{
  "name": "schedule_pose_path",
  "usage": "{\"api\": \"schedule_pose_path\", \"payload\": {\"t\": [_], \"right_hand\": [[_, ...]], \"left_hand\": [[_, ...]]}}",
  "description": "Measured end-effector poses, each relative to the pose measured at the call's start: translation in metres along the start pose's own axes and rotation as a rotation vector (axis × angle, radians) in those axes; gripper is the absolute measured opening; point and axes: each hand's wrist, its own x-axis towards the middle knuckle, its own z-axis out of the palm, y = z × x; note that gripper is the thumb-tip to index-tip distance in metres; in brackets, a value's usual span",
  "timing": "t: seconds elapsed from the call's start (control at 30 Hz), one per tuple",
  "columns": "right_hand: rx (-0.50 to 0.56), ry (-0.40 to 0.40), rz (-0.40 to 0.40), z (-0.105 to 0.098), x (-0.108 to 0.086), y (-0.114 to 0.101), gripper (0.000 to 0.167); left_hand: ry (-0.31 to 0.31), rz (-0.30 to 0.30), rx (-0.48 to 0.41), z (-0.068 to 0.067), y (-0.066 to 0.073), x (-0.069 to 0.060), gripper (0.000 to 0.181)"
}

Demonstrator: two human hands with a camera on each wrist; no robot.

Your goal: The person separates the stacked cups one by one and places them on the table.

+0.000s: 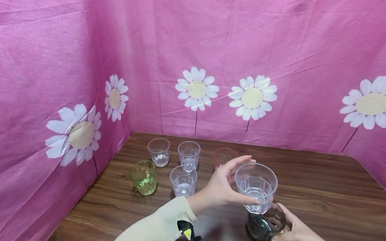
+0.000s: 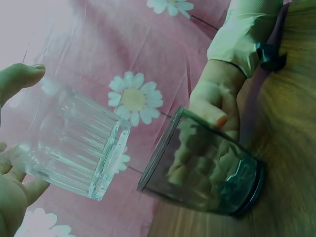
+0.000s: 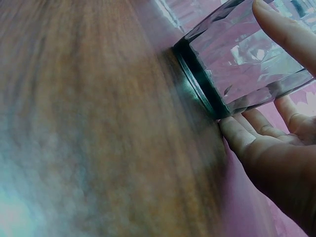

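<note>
My left hand (image 1: 220, 185) grips a clear tumbler (image 1: 257, 186) by its sides, thumb near, fingers on the far side. The tumbler is held up above a dark grey tumbler (image 1: 260, 230). In the left wrist view a gap shows between the clear tumbler (image 2: 74, 143) and the dark tumbler (image 2: 207, 168), whose mouth faces it. My right hand (image 1: 301, 235) holds the dark tumbler from the right, thumb on the near side. In the right wrist view, the dark tumbler's (image 3: 247, 64) thick base is at the wooden tabletop; whether it touches is hard to tell.
At the back left stand several tumblers: a green one (image 1: 144, 181), clear ones (image 1: 159, 153) (image 1: 189, 154) and, in front of those, another clear one (image 1: 183, 184). A pink tumbler (image 1: 223, 155) is partly behind my left hand. Pink flowered cloth (image 1: 287, 41) surrounds the wooden table (image 1: 337, 192).
</note>
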Motion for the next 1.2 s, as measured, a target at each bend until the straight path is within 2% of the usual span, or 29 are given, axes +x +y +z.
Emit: {"api": "schedule_pose_path", "payload": {"t": [0.17,0.23,0.7,0.83,1.0,1.2], "right_hand": [[-0.045,-0.016,-0.041,-0.001,0.002,0.003,0.07],[-0.068,-0.028,-0.069,-0.003,0.001,0.004,0.07],[-0.052,-0.032,-0.077,-0.003,0.001,0.006,0.071],[-0.05,-0.043,-0.099,-0.004,0.001,0.007,0.072],[-0.042,-0.052,-0.108,-0.003,0.002,0.007,0.072],[-0.032,-0.017,-0.082,0.002,0.003,0.002,0.07]], "left_hand": [[0.051,0.005,0.033,-0.011,0.0,-0.002,0.096],[0.079,-0.011,0.048,-0.015,-0.002,-0.004,0.095],[0.253,-0.124,0.096,-0.033,-0.025,-0.015,0.091],[0.261,-0.137,0.1,-0.035,-0.032,-0.017,0.091],[0.263,-0.177,0.17,-0.037,-0.042,-0.02,0.093],[0.286,-0.198,0.239,-0.036,-0.053,-0.024,0.093]]}}
